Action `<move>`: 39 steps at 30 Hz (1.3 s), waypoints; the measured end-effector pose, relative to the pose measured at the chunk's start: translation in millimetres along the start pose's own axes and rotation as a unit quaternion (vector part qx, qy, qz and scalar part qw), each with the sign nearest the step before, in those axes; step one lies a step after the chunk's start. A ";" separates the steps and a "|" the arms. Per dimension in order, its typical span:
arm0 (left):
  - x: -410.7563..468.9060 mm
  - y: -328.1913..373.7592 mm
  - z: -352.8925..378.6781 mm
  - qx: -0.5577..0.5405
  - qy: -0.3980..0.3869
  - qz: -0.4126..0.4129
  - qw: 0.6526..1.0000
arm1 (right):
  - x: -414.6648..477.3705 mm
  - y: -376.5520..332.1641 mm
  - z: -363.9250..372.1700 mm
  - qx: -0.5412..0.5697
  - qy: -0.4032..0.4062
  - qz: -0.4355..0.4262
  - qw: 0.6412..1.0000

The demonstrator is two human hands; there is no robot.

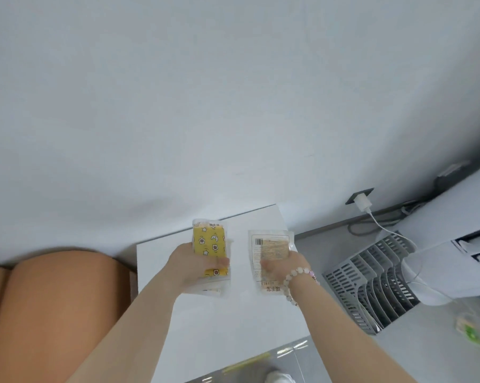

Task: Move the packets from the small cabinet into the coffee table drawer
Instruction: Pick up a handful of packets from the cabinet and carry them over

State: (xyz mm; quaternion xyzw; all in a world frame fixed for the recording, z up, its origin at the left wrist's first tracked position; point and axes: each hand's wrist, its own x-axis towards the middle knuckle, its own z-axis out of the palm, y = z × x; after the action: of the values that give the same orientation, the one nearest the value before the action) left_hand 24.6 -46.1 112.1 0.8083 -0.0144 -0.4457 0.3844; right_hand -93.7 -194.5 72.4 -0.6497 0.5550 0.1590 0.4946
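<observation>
Far left: brown sofa cushion (54,299), not involved.

My left grip (189,268) is clamped round the yellow star-print packet (210,246), thumb across the front, fingers behind. The packet is upright over the white top of the small cabinet (233,313), apparently lifted clear of it. A pale wrapper edge shows under my left palm. It may be a second packet stacked behind; cannot tell. If it is a stack, slick film on slick film lets the back one slide out, because my thumb only presses the front one.

My right grip (281,268) is clamped on the clear packet (272,250) with the barcode label. I hold it low, so most of it stands free above my fingers. That floppy top could fold or pivot when I turn. The bead bracelet (297,275) could snag a seam, a minor risk.

Both grips are full and the coffee table drawer is not in view. If it is closed I have no free fingers to pull it, and juggling there is the likeliest place for a drop.

Right: a grey slatted rack (371,286) sits just beside the cabinet, lower down. A white charger (361,203) is in the wall socket, and its cable (385,228) trails toward the rack. If I turn that way I could catch the cable. A dropped packet could wedge between the slats.
</observation>
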 end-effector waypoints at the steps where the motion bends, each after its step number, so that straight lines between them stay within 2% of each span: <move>1: -11.6 6.5 -3.1 -0.008 0.000 0.004 1.000 | -14.9 -4.2 -7.7 0.009 -0.001 -0.002 1.000; 6: -67.8 41.3 -9.4 -0.026 -0.019 0.028 0.999 | -82.2 -17.7 -37.6 0.083 0.003 -0.004 0.996; 15: -133.5 126.8 5.8 0.000 -0.088 0.114 0.990 | -168.7 -35.0 -112.8 0.110 0.069 -0.033 0.991; 20: -158.5 167.2 40.6 0.033 -0.141 0.166 0.975 | -206.6 -18.7 -158.5 0.168 0.128 -0.021 0.977; 25: -175.7 184.3 90.9 0.084 -0.194 0.194 0.958 | -247.6 18.3 -191.1 0.174 0.201 0.036 0.963; 28: -190.1 183.1 125.8 0.120 -0.229 0.192 0.947 | -268.6 51.6 -206.8 0.153 0.217 0.045 0.963; 34: -238.4 158.9 210.8 0.181 -0.310 0.201 0.911 | -326.1 139.5 -237.5 0.298 0.267 0.067 0.914; 39: -298.3 128.4 273.2 0.245 -0.375 0.208 0.870 | -369.2 230.0 -235.3 0.377 0.331 0.155 0.851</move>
State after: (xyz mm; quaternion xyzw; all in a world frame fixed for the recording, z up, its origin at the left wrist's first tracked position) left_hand -314.0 -193.6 321.2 0.6272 -0.4335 -0.6072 0.2237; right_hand -499.4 -154.9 352.3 -0.3329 0.7969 -0.2124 0.4572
